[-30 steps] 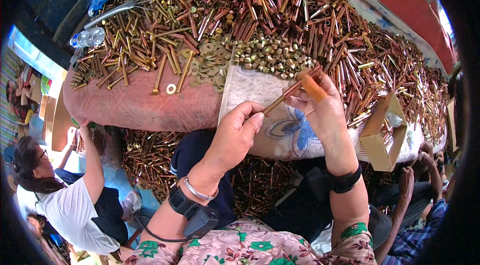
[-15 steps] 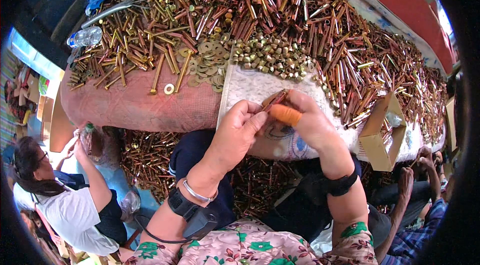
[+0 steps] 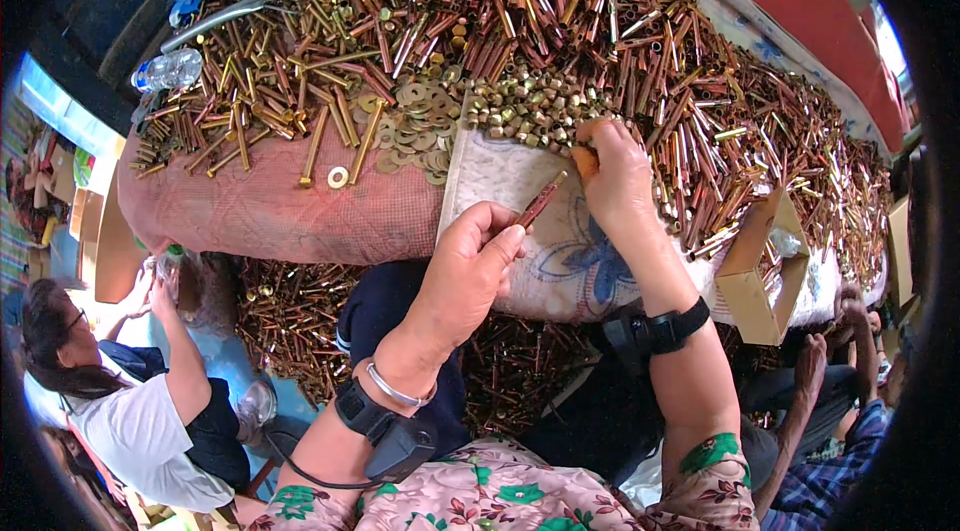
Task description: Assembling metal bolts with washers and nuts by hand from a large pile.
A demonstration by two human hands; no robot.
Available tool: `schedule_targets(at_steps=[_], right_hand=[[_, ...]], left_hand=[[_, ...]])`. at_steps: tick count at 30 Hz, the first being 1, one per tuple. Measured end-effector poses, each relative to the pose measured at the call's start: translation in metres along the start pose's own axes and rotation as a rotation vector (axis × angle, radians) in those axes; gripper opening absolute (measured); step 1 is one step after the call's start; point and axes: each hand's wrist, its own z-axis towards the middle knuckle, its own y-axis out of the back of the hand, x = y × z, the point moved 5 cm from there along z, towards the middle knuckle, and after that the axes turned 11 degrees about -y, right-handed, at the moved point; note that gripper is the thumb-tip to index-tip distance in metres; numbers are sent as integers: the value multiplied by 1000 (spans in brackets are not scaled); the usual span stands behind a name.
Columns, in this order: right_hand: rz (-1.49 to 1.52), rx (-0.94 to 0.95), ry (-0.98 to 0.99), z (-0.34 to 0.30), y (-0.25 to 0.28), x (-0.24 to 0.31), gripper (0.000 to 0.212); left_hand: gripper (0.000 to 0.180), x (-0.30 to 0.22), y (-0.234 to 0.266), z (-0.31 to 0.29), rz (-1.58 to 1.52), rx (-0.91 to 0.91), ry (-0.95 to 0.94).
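Observation:
My left hand (image 3: 460, 266) pinches a sleeved bolt (image 3: 543, 201) between thumb and fingers, over the white cloth. The bolt tilts up to the right; a coppery sleeve covers it and its bare tip shows. My right hand (image 3: 620, 179), an orange wrap on one finger, is at the near right edge of a heap of small metal nuts (image 3: 530, 106). Its fingertips are drawn together there, and what lies between them is hidden. Left of the nuts is a pile of flat washers (image 3: 415, 131). Long brass-coloured bolts (image 3: 316, 151) lie further left.
Coppery sleeves (image 3: 560, 11) cover the far side and right of the work surface. An open cardboard box (image 3: 745, 271) stands at the near right. A plastic bottle (image 3: 168, 71) lies far left. One person (image 3: 130, 391) sits at left; another's arms (image 3: 805, 381) show at right.
My right hand has left the bolt and moved away from me to the nut heap. The left hand keeps the bolt, whose tip is now uncovered.

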Motion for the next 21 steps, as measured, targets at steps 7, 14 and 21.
schedule_targets(at_steps=[7, 14, 21], right_hand=[[1149, 390, -599, -22, 2, -4, 16], [1478, 532, -599, -35, 5, 9, 20], [1248, 495, -452, -35, 12, 14, 18]], left_hand=[[14, -3, 3, 0, 25, -34, -37], [13, -5, 2, 0, 24, -35, -78], [12, -5, 1, 0, 73, -9, -68]])
